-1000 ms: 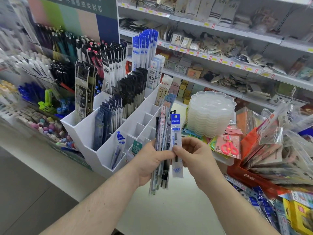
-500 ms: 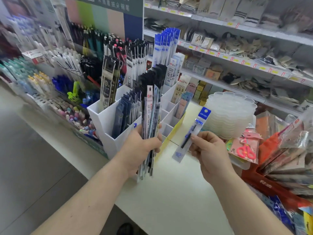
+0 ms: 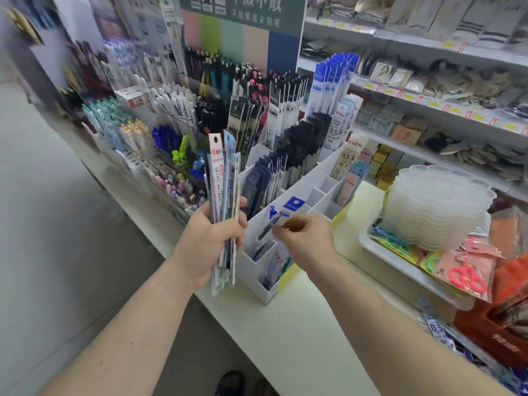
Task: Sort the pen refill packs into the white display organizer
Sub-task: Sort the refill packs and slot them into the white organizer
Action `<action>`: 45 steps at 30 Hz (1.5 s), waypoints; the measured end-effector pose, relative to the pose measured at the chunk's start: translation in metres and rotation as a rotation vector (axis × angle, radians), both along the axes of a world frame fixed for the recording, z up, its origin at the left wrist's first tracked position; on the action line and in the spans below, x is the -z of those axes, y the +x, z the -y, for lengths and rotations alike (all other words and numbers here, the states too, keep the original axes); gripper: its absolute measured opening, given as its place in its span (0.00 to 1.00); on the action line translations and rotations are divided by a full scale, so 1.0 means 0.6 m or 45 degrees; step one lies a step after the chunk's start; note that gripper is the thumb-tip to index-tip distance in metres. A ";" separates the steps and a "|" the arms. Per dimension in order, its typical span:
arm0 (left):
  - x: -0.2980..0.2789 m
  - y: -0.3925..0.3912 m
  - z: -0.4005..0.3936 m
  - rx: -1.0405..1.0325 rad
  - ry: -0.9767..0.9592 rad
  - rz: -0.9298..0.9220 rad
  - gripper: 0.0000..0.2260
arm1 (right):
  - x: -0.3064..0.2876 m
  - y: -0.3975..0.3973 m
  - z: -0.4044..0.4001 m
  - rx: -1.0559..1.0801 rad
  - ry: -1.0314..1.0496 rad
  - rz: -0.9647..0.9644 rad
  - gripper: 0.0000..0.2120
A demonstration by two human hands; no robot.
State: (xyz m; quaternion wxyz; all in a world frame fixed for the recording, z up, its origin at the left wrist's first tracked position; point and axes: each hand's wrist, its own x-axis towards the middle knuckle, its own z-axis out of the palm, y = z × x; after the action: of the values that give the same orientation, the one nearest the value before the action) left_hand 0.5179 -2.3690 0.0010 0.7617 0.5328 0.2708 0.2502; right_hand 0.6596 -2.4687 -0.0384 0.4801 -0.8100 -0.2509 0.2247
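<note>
Head view: shop counter [image 3: 285, 338], motion blur at right hand.
Left hand [image 3: 208, 247]: fingers wrapped round upright bundle of refill packs [image 3: 224, 195].
Right hand [image 3: 305, 238]: pinching one blue-topped refill pack [image 3: 281, 218], tilted over near compartments.
White display organizer [image 3: 323, 178]: on counter, rows of refills far side.

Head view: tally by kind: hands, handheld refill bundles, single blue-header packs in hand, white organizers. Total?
Hands: 2, left hand and right hand
Refill bundle: 1, in the left grip
Single blue-header pack: 1, pinched by the right hand, blurred
White display organizer: 1
Total: 5
</note>
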 end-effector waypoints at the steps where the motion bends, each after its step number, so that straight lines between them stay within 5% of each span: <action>1: 0.001 -0.001 0.000 -0.001 0.006 -0.006 0.22 | 0.006 0.000 -0.008 -0.041 -0.078 0.022 0.09; 9: 0.007 0.005 -0.002 0.053 0.030 -0.019 0.22 | 0.004 0.016 -0.014 0.048 -0.126 0.047 0.09; 12: 0.004 0.013 0.007 0.136 0.061 -0.003 0.22 | -0.010 0.018 -0.002 0.107 0.010 0.019 0.02; 20: 0.001 0.061 0.050 0.466 -0.105 0.030 0.21 | -0.099 0.015 0.079 0.236 0.460 -0.259 0.07; 22: 0.005 0.078 0.067 0.542 -0.163 0.025 0.19 | -0.112 0.011 0.097 0.136 0.436 -0.289 0.04; 25: 0.012 0.101 0.089 0.636 -0.220 -0.007 0.17 | -0.106 0.010 0.115 0.074 0.305 -0.247 0.12; 31: 0.028 0.140 0.112 0.791 -0.372 -0.054 0.16 | -0.088 0.031 0.155 0.330 0.375 -0.258 0.05; 45: 0.039 0.183 0.133 0.799 -0.138 -0.279 0.13 | -0.078 0.059 0.199 0.627 0.529 -0.477 0.08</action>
State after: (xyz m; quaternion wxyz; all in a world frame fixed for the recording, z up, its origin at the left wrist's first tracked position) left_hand 0.6275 -2.4490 -0.0223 0.7951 0.5727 0.1868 -0.0702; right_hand 0.6948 -2.5880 0.0086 0.7114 -0.6762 0.0035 0.1913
